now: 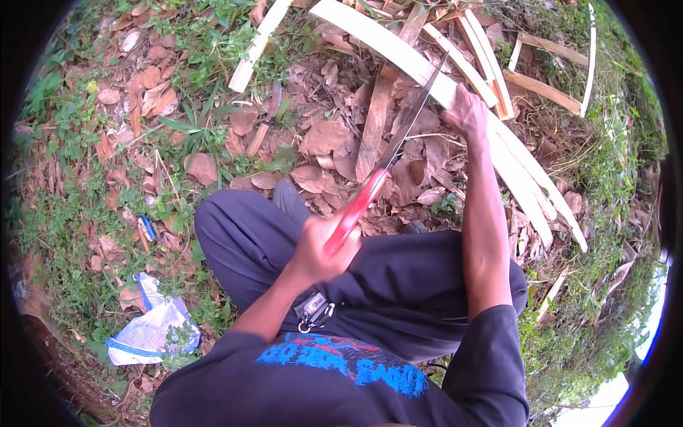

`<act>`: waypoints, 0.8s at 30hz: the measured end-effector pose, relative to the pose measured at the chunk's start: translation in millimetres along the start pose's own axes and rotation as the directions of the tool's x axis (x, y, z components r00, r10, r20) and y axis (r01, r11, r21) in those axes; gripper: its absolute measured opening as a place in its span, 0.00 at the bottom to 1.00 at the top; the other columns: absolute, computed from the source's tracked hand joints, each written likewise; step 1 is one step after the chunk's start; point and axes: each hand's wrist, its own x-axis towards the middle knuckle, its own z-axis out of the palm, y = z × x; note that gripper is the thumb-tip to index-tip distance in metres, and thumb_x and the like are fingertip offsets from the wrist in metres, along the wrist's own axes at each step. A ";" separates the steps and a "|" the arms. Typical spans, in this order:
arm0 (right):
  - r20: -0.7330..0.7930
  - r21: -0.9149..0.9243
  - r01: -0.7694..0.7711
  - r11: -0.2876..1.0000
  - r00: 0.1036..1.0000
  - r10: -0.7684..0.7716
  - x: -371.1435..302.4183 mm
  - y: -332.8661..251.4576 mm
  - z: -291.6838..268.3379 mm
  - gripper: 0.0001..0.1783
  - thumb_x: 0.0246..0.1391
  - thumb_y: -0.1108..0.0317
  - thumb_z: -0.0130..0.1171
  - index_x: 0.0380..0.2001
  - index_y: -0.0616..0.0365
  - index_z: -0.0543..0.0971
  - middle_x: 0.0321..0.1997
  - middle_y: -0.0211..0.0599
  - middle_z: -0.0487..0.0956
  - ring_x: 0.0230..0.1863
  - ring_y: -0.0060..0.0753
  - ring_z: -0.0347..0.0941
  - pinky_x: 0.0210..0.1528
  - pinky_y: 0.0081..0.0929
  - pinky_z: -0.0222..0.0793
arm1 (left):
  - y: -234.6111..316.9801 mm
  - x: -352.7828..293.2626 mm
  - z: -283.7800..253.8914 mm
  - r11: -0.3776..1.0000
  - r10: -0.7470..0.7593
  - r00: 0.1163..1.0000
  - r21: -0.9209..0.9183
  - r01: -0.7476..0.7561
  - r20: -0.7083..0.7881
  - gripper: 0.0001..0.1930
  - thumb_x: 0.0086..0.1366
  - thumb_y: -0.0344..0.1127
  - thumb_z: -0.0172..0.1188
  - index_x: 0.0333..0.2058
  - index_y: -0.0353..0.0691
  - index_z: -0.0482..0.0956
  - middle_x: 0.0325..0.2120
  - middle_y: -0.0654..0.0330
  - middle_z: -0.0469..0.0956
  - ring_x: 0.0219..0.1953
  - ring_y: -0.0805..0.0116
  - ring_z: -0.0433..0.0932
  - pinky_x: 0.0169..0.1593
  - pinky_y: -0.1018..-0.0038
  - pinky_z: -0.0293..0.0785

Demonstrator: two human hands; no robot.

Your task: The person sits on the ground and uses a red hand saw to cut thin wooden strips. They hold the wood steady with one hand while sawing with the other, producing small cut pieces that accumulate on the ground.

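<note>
My left hand (327, 245) is closed round the red handle of a hand saw (409, 124). The long dark blade points away and to the right, and its far part lies over a pale wooden strip (384, 44). Whether the teeth touch the wood, I cannot tell. My right hand (467, 114), arm stretched forward, is closed on the same strip, just right of the blade; its fingers are partly hidden. The strip slants from the far middle to the near right. A rough brown piece of wood (373, 124) runs beneath it.
More pale strips lie at the far right, including a narrow slat (487, 60) and a thin one (592, 60). A short board (260, 46) rests far left of centre. Below it lies a knife (260, 135) among dry leaves. A white plastic bag (160, 327) sits at left.
</note>
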 end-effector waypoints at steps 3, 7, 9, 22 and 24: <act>-0.016 0.011 -0.004 1.000 1.000 0.004 1.4 -0.7 -0.4 0.14 0.38 0.64 0.51 0.30 0.59 0.68 0.26 0.55 0.78 0.32 0.59 0.76 0.37 0.50 0.70 | 1.3 16.0 3.1 0.998 0.054 0.997 -0.037 -0.056 -0.056 0.05 0.59 0.28 0.57 0.29 0.31 0.77 0.10 0.62 0.65 0.12 0.75 0.66 0.20 0.73 0.61; 0.052 -0.013 -0.030 0.999 0.998 0.030 -1.9 -7.0 -1.8 0.14 0.39 0.65 0.52 0.32 0.58 0.70 0.29 0.56 0.79 0.34 0.58 0.78 0.39 0.49 0.72 | -24.5 58.6 36.1 0.995 -0.016 1.000 -0.094 0.015 -0.008 0.10 0.59 0.29 0.58 0.21 0.34 0.68 0.11 0.64 0.64 0.14 0.77 0.62 0.19 0.73 0.57; 0.039 0.000 -0.028 1.000 0.999 0.028 1.3 0.2 -3.2 0.14 0.39 0.64 0.52 0.32 0.58 0.70 0.29 0.56 0.80 0.33 0.58 0.78 0.38 0.49 0.72 | -6.1 8.1 12.6 0.999 0.032 0.999 -0.009 -0.032 -0.029 0.09 0.58 0.26 0.55 0.37 0.28 0.79 0.13 0.62 0.69 0.15 0.77 0.69 0.22 0.73 0.65; 0.015 0.019 -0.018 1.000 1.000 0.017 -1.5 -13.5 -5.5 0.11 0.41 0.65 0.52 0.29 0.58 0.71 0.29 0.54 0.80 0.33 0.55 0.79 0.37 0.49 0.71 | -16.6 25.5 -9.9 0.996 -0.084 0.996 -0.019 0.085 0.026 0.06 0.58 0.28 0.56 0.27 0.30 0.76 0.11 0.58 0.68 0.13 0.75 0.68 0.19 0.71 0.61; 0.039 0.037 -0.009 0.999 0.999 0.007 -3.2 -22.2 -6.0 0.11 0.40 0.65 0.52 0.28 0.59 0.71 0.29 0.55 0.80 0.33 0.56 0.78 0.37 0.50 0.71 | -24.9 36.9 9.1 0.994 -0.097 0.995 -0.057 0.097 0.007 0.06 0.58 0.29 0.57 0.27 0.31 0.76 0.11 0.58 0.67 0.12 0.75 0.66 0.19 0.71 0.61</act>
